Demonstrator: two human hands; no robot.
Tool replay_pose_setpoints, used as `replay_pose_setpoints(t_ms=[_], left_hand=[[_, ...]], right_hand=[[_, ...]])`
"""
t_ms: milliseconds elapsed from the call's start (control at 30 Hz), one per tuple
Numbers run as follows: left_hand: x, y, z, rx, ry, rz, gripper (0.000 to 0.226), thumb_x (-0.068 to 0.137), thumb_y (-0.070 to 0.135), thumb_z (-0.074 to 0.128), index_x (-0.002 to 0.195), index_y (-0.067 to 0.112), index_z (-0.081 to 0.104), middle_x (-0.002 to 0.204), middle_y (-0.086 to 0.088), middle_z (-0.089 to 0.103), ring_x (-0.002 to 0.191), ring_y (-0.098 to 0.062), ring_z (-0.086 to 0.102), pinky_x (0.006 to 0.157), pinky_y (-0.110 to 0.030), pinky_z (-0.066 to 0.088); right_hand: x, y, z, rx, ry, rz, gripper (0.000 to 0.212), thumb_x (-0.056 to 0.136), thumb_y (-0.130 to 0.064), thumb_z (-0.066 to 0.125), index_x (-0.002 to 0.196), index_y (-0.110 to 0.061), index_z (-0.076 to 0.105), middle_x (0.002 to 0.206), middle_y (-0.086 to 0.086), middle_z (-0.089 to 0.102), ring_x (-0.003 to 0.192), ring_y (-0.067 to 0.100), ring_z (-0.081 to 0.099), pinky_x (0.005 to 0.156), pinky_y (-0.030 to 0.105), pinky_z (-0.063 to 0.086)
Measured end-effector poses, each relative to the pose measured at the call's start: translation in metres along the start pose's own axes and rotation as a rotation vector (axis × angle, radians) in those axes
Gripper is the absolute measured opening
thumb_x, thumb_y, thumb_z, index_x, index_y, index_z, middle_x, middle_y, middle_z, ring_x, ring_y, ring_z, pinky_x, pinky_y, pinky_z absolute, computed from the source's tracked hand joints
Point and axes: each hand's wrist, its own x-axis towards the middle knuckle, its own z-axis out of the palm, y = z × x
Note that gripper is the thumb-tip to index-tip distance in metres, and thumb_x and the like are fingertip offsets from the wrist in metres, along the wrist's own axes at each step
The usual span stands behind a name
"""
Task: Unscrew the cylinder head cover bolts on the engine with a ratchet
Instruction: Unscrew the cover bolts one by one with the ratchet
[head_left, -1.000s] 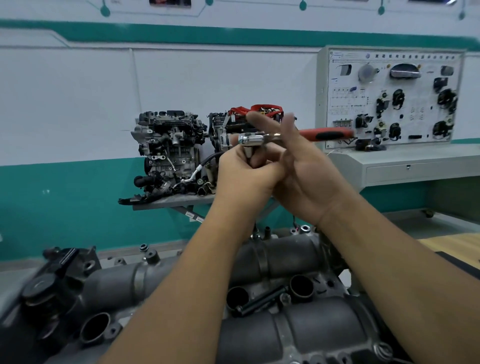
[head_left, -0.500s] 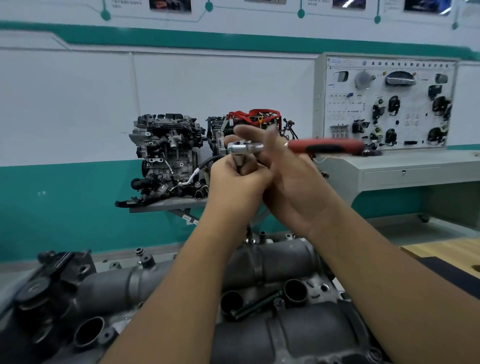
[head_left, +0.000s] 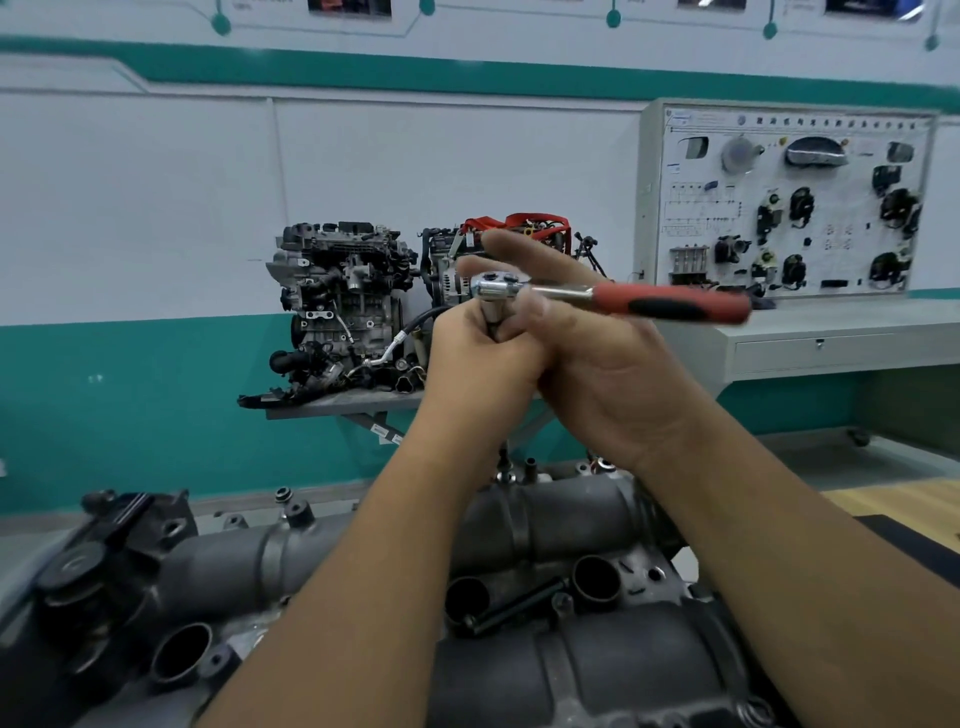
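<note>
Red-handled ratchet (head_left: 613, 299) held raised above the engine (head_left: 545, 670): left hand (head_left: 480, 358) clenched around the socket under its head, right hand (head_left: 597, 358) cradling the shaft, fingers loosely extended. Socket mostly hidden by fingers. Loose bolt (head_left: 514, 608) lying on the engine. Display engines (head_left: 345, 306) and training panel (head_left: 789, 202) behind.

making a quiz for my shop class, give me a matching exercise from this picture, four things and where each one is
Things:
1. ratchet
2. loose bolt
3. training panel
4. display engine

Places:
A. upright at the far right wall
B. lying on the cylinder head cover
C. held up between both hands
D. on a shelf at the wall, left of the hands

Pairs: 1-C, 2-B, 3-A, 4-D
</note>
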Motion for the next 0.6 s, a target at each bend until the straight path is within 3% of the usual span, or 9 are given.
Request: replay_pose_setpoints(t_ms=[67,100,200,300,333,400,467,533,600], left_hand=[[0.0,0.0,-0.003,0.011,0.01,-0.016,0.018,0.09,-0.005,0.06,0.075,0.003,0.055,0.05,0.005,0.043,0.04,-0.003,0.038,0.04,-0.016,0.034],[0.001,0.0,-0.003,0.012,0.007,-0.029,0.028,0.089,-0.007,0.06,0.068,0.008,0.052,0.052,0.002,0.04,0.04,-0.004,0.035,0.04,-0.017,0.032],[0.002,0.0,-0.003,0.002,-0.02,-0.061,0.049,0.083,-0.011,0.056,0.054,0.024,0.04,0.06,-0.006,0.041,0.039,-0.004,0.031,0.038,-0.016,0.03],[0.001,0.001,-0.004,0.032,0.013,-0.07,0.026,0.088,-0.001,0.061,0.07,0.015,0.051,0.055,-0.002,0.042,0.042,-0.009,0.031,0.039,-0.021,0.028],[0.001,0.001,-0.005,0.034,0.016,-0.068,0.017,0.089,0.002,0.063,0.076,0.011,0.055,0.053,0.0,0.042,0.042,-0.01,0.031,0.04,-0.021,0.027],[0.0,0.002,-0.006,0.007,-0.01,-0.084,0.012,0.082,0.006,0.066,0.078,0.008,0.054,0.056,-0.002,0.037,0.043,-0.012,0.028,0.041,-0.021,0.026],[0.001,0.003,-0.005,0.0,-0.035,-0.094,0.021,0.073,0.003,0.061,0.064,0.016,0.046,0.058,-0.003,0.032,0.043,-0.012,0.025,0.042,-0.021,0.025],[0.001,0.002,-0.005,0.005,-0.038,-0.102,0.037,0.077,-0.004,0.059,0.056,0.022,0.042,0.059,-0.002,0.031,0.043,-0.012,0.025,0.043,-0.021,0.025],[0.002,0.001,-0.006,-0.005,-0.028,-0.093,0.029,0.086,-0.004,0.061,0.063,0.006,0.047,0.058,-0.003,0.031,0.044,-0.013,0.026,0.042,-0.02,0.025]], right_hand=[[-0.002,-0.002,0.003,-0.03,-0.019,0.016,0.044,0.082,-0.042,0.08,0.121,-0.026,0.073,0.131,0.035,0.057,0.109,0.041,0.052,0.087,0.059,0.034],[0.001,-0.003,0.0,0.0,0.024,0.036,0.042,0.084,-0.048,0.074,0.119,-0.024,0.074,0.127,0.038,0.056,0.108,0.04,0.051,0.087,0.059,0.035],[0.002,-0.003,-0.007,0.095,0.104,0.092,0.034,0.103,-0.047,0.053,0.119,-0.025,0.073,0.112,0.011,0.072,0.106,0.035,0.057,0.089,0.056,0.046],[0.001,-0.001,-0.006,-0.029,-0.015,-0.024,0.028,0.094,-0.023,0.067,0.121,-0.025,0.073,0.129,0.022,0.066,0.109,0.052,0.057,0.084,0.074,0.044],[-0.002,-0.001,-0.003,-0.067,-0.054,-0.033,0.032,0.09,-0.021,0.072,0.122,-0.023,0.072,0.129,0.029,0.062,0.105,0.056,0.055,0.079,0.071,0.041],[0.0,-0.003,-0.004,-0.063,0.001,0.005,0.039,0.089,-0.03,0.077,0.125,-0.019,0.069,0.122,0.031,0.061,0.1,0.048,0.054,0.08,0.063,0.038],[0.001,-0.002,-0.009,-0.009,0.102,0.07,0.041,0.093,-0.043,0.063,0.125,-0.018,0.068,0.118,0.019,0.066,0.106,0.038,0.058,0.089,0.066,0.043],[0.003,0.001,-0.008,0.021,0.138,0.088,0.039,0.094,-0.046,0.061,0.122,-0.021,0.071,0.117,0.013,0.07,0.109,0.034,0.059,0.094,0.068,0.043],[0.002,0.002,-0.002,-0.001,0.055,0.019,0.041,0.085,-0.042,0.075,0.122,-0.025,0.073,0.124,0.015,0.066,0.111,0.037,0.054,0.086,0.061,0.037]])
